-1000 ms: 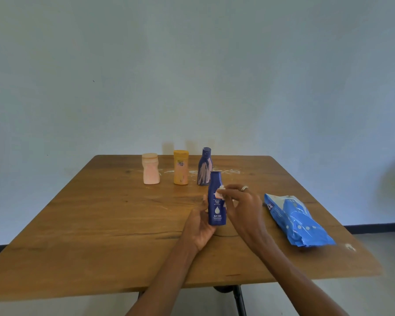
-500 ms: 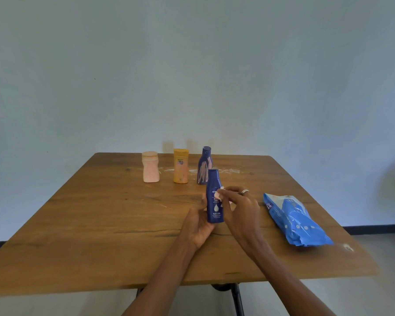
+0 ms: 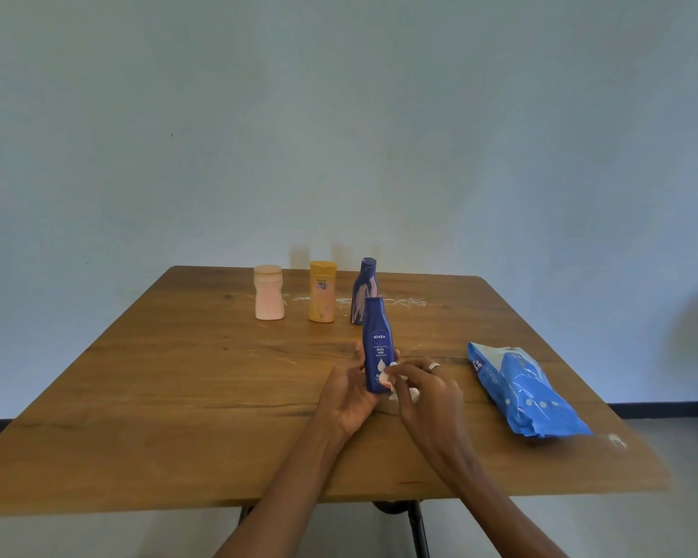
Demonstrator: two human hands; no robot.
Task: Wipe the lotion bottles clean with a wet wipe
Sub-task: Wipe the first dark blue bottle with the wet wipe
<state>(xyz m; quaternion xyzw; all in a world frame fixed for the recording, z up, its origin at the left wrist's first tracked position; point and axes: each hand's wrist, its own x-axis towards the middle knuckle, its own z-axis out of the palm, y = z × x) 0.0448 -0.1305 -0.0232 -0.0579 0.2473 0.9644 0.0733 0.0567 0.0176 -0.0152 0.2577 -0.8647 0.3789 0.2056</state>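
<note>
left hand [image 3: 349,396] grips blue bottle [image 3: 376,344] (upright); right hand [image 3: 428,392] pinches wipe [image 3: 395,390] against it

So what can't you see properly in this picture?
Head view:
- Wet wipe: mostly hidden by the right hand.
- Nivea bottle: lower label covered by the wipe, back hidden in the left hand.
- Yellow bottle: label too small to read.
- Streaked dark blue bottle: base hidden behind the Nivea bottle.
</note>
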